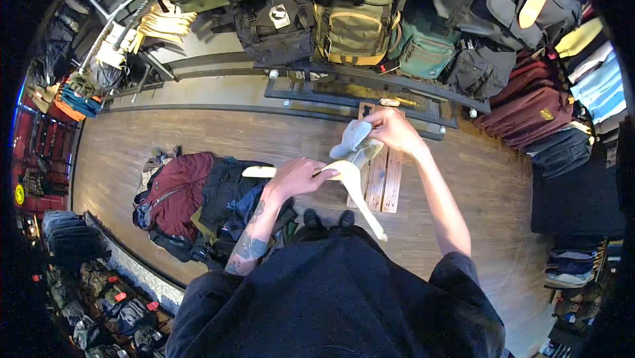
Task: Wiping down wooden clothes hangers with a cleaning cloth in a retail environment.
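Observation:
My left hand point(299, 178) is closed around the middle of a pale clothes hanger point(360, 200), just below its hook. One arm of the hanger sticks out left past my wrist; the other slopes down to the right. Beyond it, my right hand point(395, 132) pinches a light grey-blue cloth point(352, 138) beside the thin metal hook. Some olive-coloured material hangs under my right fingers, and I cannot tell whether it belongs to the cloth. Both hands are above a slatted wooden bench point(375, 185).
On the floor to the left lies a heap of dark clothes with a maroon jacket point(182, 189). Backpacks point(354, 27) line the shelf ahead, above a low black mesh rack point(317, 87). Spare hangers point(162, 26) hang at upper left. Maroon garments point(529, 103) hang at right.

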Motion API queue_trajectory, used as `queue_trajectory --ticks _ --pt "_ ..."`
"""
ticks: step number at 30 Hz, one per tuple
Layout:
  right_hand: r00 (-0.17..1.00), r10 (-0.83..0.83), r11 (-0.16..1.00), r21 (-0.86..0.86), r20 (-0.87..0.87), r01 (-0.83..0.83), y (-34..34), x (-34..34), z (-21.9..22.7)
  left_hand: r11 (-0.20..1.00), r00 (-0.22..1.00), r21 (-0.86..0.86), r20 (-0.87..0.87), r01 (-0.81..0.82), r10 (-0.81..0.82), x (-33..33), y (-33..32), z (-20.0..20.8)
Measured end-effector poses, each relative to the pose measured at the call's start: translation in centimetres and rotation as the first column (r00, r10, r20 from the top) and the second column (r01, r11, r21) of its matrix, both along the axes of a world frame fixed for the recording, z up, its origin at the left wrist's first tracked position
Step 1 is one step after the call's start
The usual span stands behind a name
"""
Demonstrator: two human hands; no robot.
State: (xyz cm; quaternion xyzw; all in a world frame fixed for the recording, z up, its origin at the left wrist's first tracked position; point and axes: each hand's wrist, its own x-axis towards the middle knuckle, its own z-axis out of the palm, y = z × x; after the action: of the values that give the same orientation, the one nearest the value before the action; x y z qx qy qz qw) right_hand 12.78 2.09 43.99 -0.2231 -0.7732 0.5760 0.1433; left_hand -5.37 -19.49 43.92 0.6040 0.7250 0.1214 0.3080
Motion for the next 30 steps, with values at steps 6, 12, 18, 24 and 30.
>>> queue_trajectory --ticks 6,12,18,24,30 --pt "0.986 0.068 0.951 0.289 0.153 -0.110 -1.2 -1.5 3.7 0.994 0.997 0.109 -0.077 0.023 -0.015 -0.8 -0.7 -0.4" --pt "0.971 -0.221 0.970 -0.123 -0.087 0.210 -2.1 -1.2 -1.7 0.985 0.994 0.139 0.029 -0.107 0.104 0.2 0.9 -0.2" --pt "0.971 -0.236 0.961 -0.157 -0.024 0.230 -4.0 -1.6 -4.4 0.954 0.962 0.162 0.148 -0.253 0.230 -0.3 2.3 -2.4" --pt "0.993 -0.042 0.996 -0.075 0.107 0.050 -1.5 -0.6 -4.5 0.928 0.954 0.234 0.147 -0.290 0.261 -0.3 2.2 -2.8" --pt "0.960 -0.277 0.859 0.436 -0.046 0.269 -0.3 0.1 1.9 0.890 0.915 0.219 0.158 -0.399 0.371 -2.0 2.5 -4.3"
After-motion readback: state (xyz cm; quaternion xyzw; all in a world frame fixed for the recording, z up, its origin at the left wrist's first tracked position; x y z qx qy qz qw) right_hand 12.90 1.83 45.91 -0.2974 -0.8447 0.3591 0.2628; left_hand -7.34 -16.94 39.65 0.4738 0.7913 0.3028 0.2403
